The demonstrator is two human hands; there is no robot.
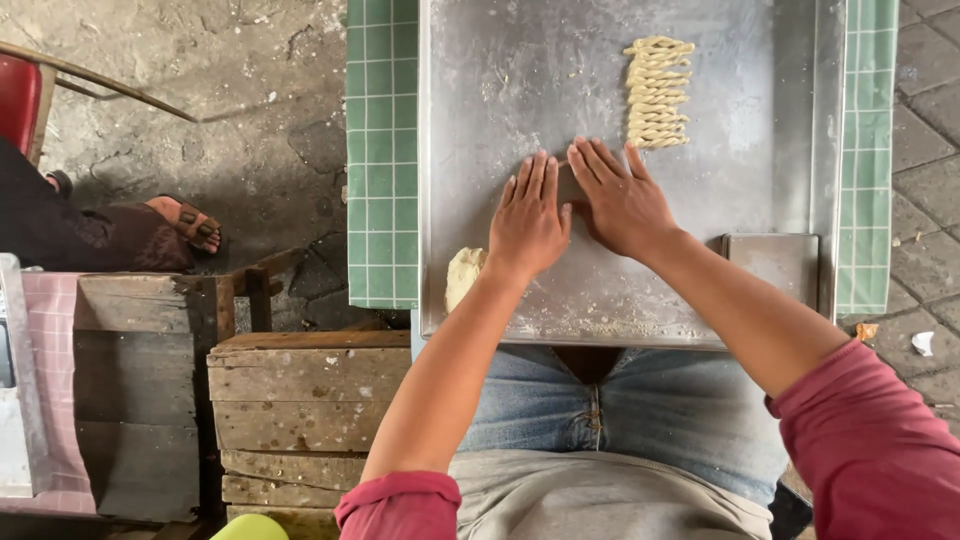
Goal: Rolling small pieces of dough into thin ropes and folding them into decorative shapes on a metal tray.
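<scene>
Whatever lies beneath, both hands flat.

**Outdoor work corner, daylight**

Cracked grey concrete floor at upper left; grey paving blocks on the right. Green-tiled surface with white grout. Weathered wooden crate of rough planks at lower left, a plank bench beside it. Red chair at far left edge. Light is soft, even, no hard shadows.

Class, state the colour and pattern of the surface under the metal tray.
Green tiles in a grid with pale lines, beneath the metal tray; head view.
</scene>
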